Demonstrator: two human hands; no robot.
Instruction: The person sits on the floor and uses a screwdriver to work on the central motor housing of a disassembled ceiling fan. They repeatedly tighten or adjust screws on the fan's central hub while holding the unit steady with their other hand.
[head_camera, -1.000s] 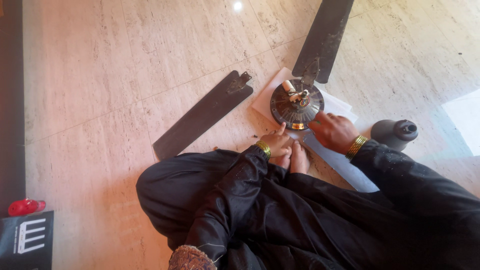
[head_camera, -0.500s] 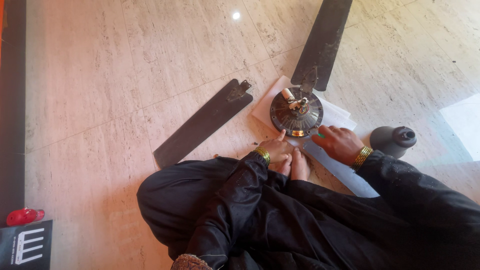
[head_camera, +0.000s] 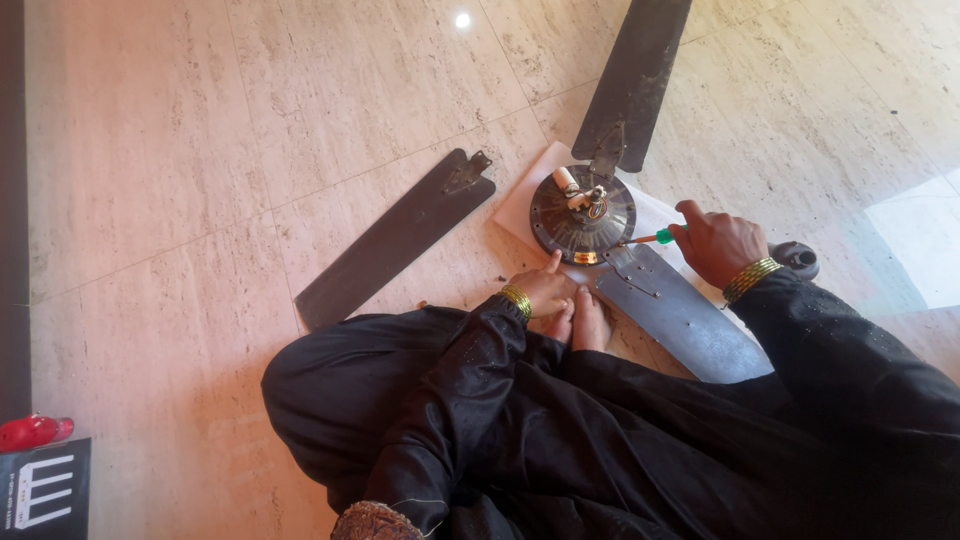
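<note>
A round dark ceiling-fan motor lies on a white sheet on the floor. My right hand grips a screwdriver with a green and orange handle, its tip against the motor's right rim. My left hand rests by the motor's near edge, a finger touching the rim. One dark blade reaches up from the motor and another blade runs down to the right under my arm. My bare feet sit just below the motor.
A detached dark blade lies on the marble floor to the left of the motor. A dark round part sits behind my right wrist. At the bottom left are a red object and a black box.
The view has dropped and pulled back a little. My right hand has shifted to the motor's right side and the screwdriver shows in it now. My left hand stays at the near rim.
</note>
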